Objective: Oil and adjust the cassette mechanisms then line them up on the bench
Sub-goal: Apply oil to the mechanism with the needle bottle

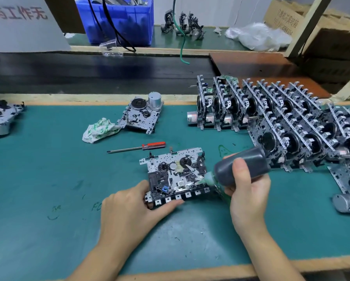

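Left hand: cassette mechanism is gripped at its near edge, flat on the desk.
Right hand: oil bottle is grasped, nozzle tilted onto the mechanism.

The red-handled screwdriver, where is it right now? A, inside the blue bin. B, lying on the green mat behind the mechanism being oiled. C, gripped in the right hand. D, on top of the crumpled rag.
B: the screwdriver lies flat on the green mat, just beyond the cassette mechanism, touched by neither hand.
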Demonstrator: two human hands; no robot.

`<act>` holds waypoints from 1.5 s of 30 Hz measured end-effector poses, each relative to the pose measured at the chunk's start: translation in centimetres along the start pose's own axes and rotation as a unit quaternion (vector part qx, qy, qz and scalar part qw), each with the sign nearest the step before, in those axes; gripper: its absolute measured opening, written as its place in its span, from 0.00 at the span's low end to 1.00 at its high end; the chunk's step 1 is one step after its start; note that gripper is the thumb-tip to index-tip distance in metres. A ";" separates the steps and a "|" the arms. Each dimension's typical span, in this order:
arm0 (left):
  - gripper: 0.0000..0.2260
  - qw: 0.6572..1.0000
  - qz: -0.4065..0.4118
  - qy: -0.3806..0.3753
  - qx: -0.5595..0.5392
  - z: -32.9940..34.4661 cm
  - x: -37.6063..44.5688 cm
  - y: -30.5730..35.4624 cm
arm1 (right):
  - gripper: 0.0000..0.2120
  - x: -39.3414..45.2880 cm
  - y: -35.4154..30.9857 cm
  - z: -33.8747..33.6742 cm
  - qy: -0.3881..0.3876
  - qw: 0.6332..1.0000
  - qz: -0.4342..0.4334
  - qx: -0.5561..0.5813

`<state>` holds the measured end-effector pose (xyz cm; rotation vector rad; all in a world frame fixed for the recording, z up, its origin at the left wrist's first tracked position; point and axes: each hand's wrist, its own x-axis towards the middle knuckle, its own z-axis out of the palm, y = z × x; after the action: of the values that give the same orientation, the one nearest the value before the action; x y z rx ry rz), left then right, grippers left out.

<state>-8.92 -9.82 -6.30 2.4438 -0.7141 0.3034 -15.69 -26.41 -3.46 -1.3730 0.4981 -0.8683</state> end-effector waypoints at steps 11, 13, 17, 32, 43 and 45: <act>0.23 1.000 0.016 0.018 0.007 -0.1 0.1 0.1 | 0.08 -0.1 0.8 -0.2 -0.013 0.999 -0.028 -0.018; 0.23 1.000 0.013 0.014 0.006 -0.1 0.0 0.0 | 0.08 -0.1 0.9 -0.2 -0.013 0.999 -0.029 -0.018; 0.24 1.000 0.002 -0.003 0.011 -0.1 0.0 -0.1 | 0.08 -0.2 0.9 -0.3 -0.019 0.999 -0.038 -0.026; 0.27 0.999 -0.019 -0.021 0.016 -0.3 0.0 0.1 | 0.05 -0.5 0.8 -0.3 -0.021 0.993 -0.118 -0.013; 0.27 0.997 -0.066 -0.037 -0.017 -1.8 0.3 -0.6 | 0.13 0.4 0.1 -0.5 0.014 0.990 -0.070 0.119; 0.29 0.996 -0.070 -0.055 0.004 -3.7 0.9 -2.1 | 0.15 0.8 0.0 -0.6 0.036 0.989 -0.027 0.143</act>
<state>-7.26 -6.60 -3.98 2.5190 -0.5828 0.1187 -15.63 -27.39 -3.45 -1.0995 0.3760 -0.9945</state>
